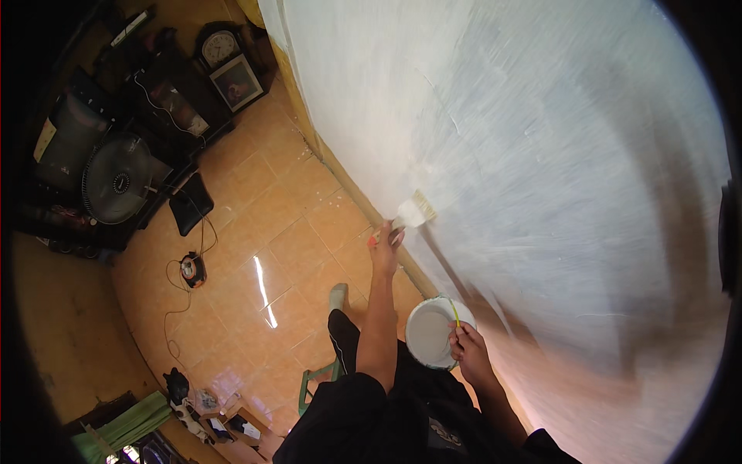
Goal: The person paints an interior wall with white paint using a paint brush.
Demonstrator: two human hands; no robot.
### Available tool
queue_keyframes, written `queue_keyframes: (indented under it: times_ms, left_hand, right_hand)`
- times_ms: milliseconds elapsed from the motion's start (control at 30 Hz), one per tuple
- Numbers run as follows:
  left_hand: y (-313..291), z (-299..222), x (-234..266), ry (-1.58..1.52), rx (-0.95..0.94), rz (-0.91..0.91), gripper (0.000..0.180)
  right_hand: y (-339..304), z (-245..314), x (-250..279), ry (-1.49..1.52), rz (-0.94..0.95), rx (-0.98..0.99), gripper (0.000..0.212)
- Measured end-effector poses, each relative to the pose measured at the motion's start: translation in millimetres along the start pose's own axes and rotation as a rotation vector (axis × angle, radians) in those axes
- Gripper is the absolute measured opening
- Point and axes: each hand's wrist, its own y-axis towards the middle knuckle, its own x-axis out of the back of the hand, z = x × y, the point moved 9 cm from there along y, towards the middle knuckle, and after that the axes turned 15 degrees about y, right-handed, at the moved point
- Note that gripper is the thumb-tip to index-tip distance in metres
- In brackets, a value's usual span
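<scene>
My left hand (384, 243) is closed round the handle of a wide paintbrush (410, 215), reaching out ahead of me. Pale bristles at its tip lie against or very close to the wall (541, 155), which carries streaky white and bluish-grey paint. Lower and to the right, my right hand (470, 352) grips the thin yellow handle of a white bucket (425, 334). Whitish paint shows inside the bucket, and its rim is smeared. The bucket hangs or is held beside the wall; its underside is hidden.
A green stool (313, 383) stands behind my leg on the orange tiled floor (255, 209). Leftward are an electric fan (120, 179), a dark cabinet with a clock (219, 48), and a cord reel (192, 270) with loose cable. Paint specks dot the tiles along the wall's base.
</scene>
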Motion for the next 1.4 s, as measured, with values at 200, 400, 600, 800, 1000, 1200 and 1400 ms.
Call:
queue_keyframes:
  times_ms: [200,400,600,800,1000,1200,1400]
  left_hand:
    - [37,46,93,0.215,0.058,-0.315,0.028]
    - [40,-56,-16,0.313,-0.17,-0.291,0.032]
    - [-50,-237,-126,0.174,-0.375,-0.166,0.036]
    - [-18,-217,-114,-0.059,-0.313,0.087,0.026]
    - [61,-33,25,-0.022,0.003,-0.035,0.027]
    - [63,31,95,0.239,0.035,-0.339,0.024]
    - [-23,-19,-38,0.233,-0.112,-0.309,0.029]
  right_hand:
    - [9,-18,1,-0.02,-0.009,-0.058,0.021]
    - [14,-21,4,-0.021,-0.016,-0.074,0.021]
    - [18,-23,-12,-0.034,0.021,-0.059,0.022]
    - [21,-21,-18,-0.03,-0.013,-0.054,0.021]
    - [26,-35,-11,-0.06,-0.04,-0.048,0.021]
    - [31,-48,-6,-0.031,-0.041,-0.075,0.02]
    - [34,-56,34,-0.025,-0.14,-0.037,0.019]
